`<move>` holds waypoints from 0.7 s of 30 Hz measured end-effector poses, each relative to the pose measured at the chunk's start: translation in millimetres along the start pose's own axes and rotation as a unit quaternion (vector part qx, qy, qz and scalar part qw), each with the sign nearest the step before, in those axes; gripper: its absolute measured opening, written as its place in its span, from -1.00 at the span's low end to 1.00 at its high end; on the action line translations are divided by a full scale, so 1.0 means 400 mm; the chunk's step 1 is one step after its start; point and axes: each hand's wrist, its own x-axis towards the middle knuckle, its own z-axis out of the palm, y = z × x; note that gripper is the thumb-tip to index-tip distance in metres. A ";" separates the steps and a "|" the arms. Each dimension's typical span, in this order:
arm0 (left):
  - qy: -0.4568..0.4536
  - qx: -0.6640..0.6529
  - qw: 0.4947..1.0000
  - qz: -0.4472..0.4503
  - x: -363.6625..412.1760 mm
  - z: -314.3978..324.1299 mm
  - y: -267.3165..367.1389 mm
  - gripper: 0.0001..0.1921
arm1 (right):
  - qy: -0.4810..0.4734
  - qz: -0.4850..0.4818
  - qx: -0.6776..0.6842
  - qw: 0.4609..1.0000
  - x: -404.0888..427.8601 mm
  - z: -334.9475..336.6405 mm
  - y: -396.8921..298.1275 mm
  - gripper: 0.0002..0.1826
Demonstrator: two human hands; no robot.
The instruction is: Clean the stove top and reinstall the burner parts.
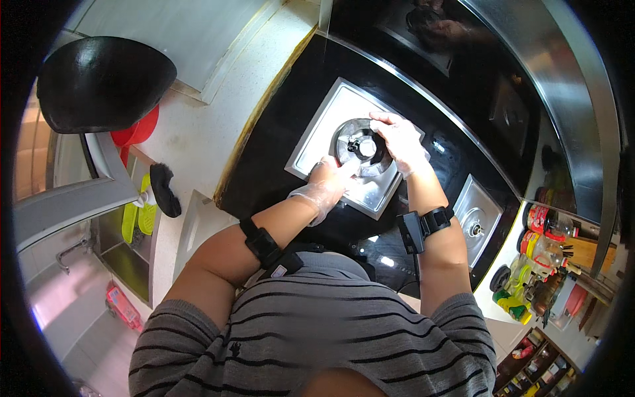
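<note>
My left hand [331, 178] and my right hand [397, 141] both wear thin clear plastic gloves. Between them is a round metal burner ring [342, 136] at the middle of a gas burner. The left hand grips its near edge, with the thumb towards the centre. On the far right edge, the right hand's fingers curl over the rim. A pale round burner cap [367, 146] shows inside the ring. Under it lies a square stainless-steel burner plate [317, 144], brightly lit. Whether the ring is raised from the plate cannot be told.
The plate is set in a black glass cooktop [268, 144]. A second burner plate [477, 226] lies right, its ring absent. Bottles [540, 248] crowd the right counter. At left are a black wok [106, 84], a red plastic container [141, 128] and a black cloth [165, 190].
</note>
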 end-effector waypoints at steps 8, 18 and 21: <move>-0.013 0.062 0.998 -0.013 -0.007 -0.004 0.025 -0.51 | -0.023 0.014 0.002 1.000 0.015 0.003 -0.002 -0.74; -0.021 0.155 0.987 -0.032 -0.048 -0.017 0.090 -0.54 | -0.056 0.017 -0.003 0.998 0.032 0.003 0.007 -0.72; -0.024 0.114 0.993 -0.023 -0.017 -0.015 0.045 -0.53 | -0.037 0.014 0.000 0.999 0.034 0.013 0.012 -0.74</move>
